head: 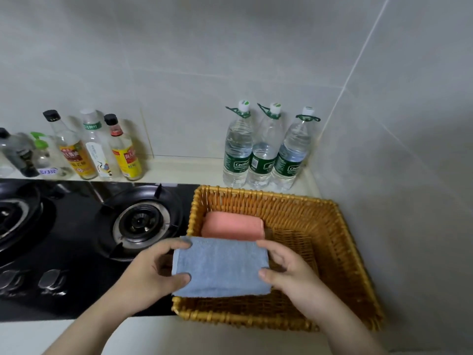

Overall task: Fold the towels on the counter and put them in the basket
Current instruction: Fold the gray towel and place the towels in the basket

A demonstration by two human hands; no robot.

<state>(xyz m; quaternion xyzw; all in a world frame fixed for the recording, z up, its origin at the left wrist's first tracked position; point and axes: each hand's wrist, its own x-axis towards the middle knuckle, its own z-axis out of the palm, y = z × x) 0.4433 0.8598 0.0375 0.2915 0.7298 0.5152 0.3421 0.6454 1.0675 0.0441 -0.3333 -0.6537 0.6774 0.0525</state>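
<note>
A folded blue towel (221,267) hangs over the left front part of a wicker basket (340,242). My left hand (153,272) grips its left edge, thumb on top near the lower corner. My right hand (286,272) grips its right edge the same way. Inside the basket, at the back left, lies a folded pink towel (234,225), partly hidden behind the blue one.
A black gas hob (76,242) with two burners lies left of the basket. Three water bottles (266,149) stand behind the basket against the tiled wall. Several sauce bottles (97,147) line the wall at the back left. A wall closes the right side.
</note>
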